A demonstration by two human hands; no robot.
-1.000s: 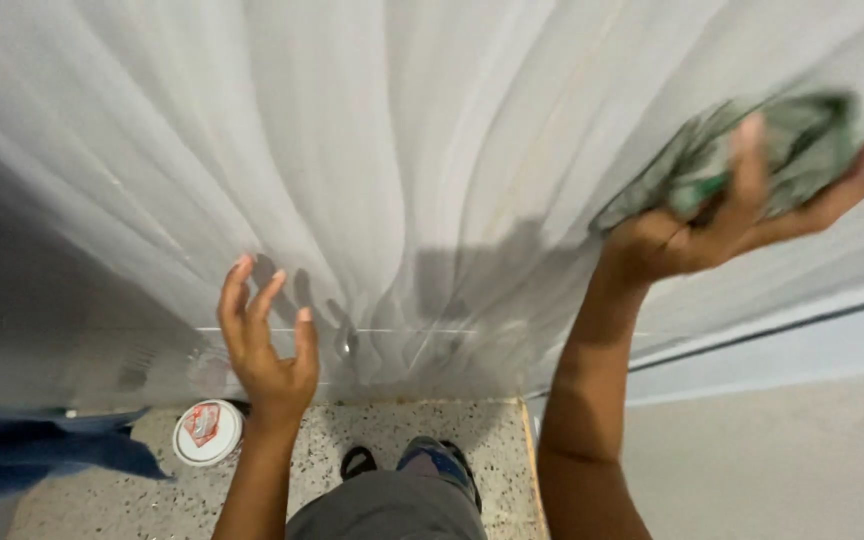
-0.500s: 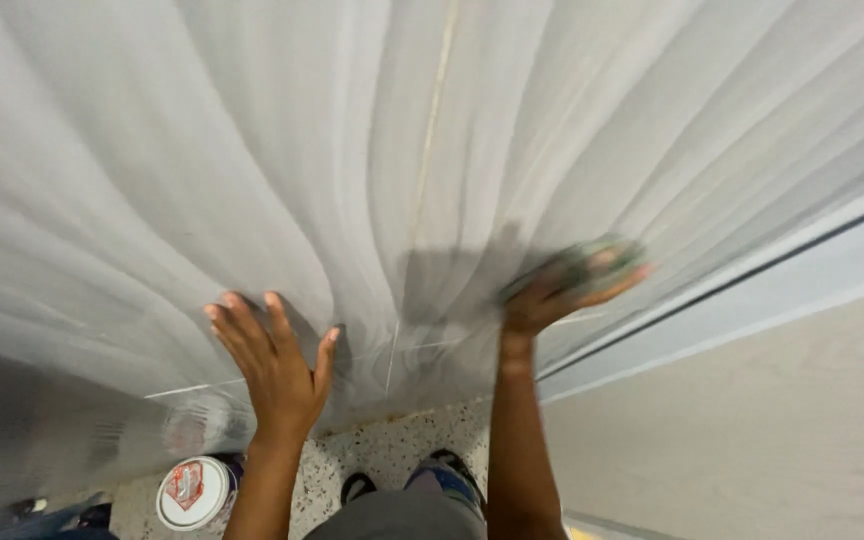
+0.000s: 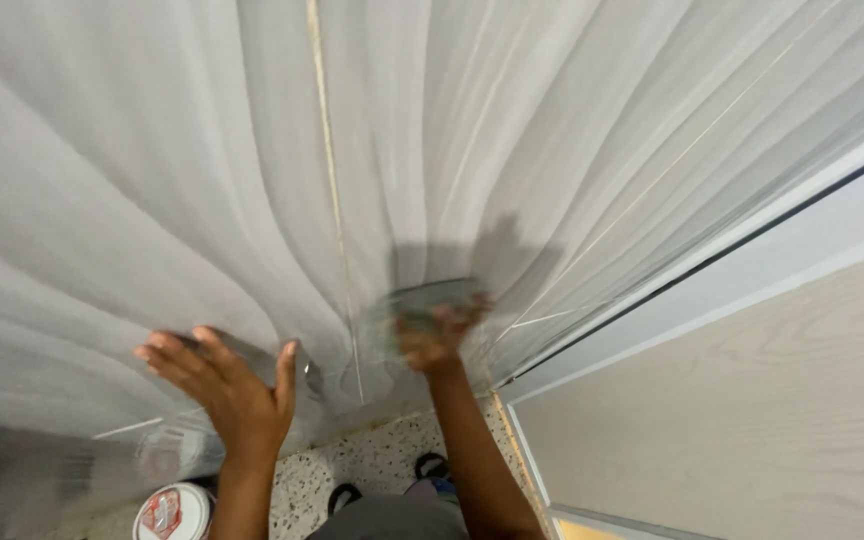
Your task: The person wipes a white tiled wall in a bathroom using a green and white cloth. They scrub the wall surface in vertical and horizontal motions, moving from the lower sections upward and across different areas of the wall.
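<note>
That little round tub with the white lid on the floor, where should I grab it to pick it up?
Probably by its round rim, from straight above. The tub stands upright on the speckled floor with its flat lid facing up, so fingers can close around the sides. It sits low beside the left hand, partly cut off by the picture's edge.

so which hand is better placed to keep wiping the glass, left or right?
Right, probably. The right hand holds the greenish cloth against the glass panel, though it is motion-blurred. The left hand is empty, fingers spread flat on the pane as a brace.
</note>
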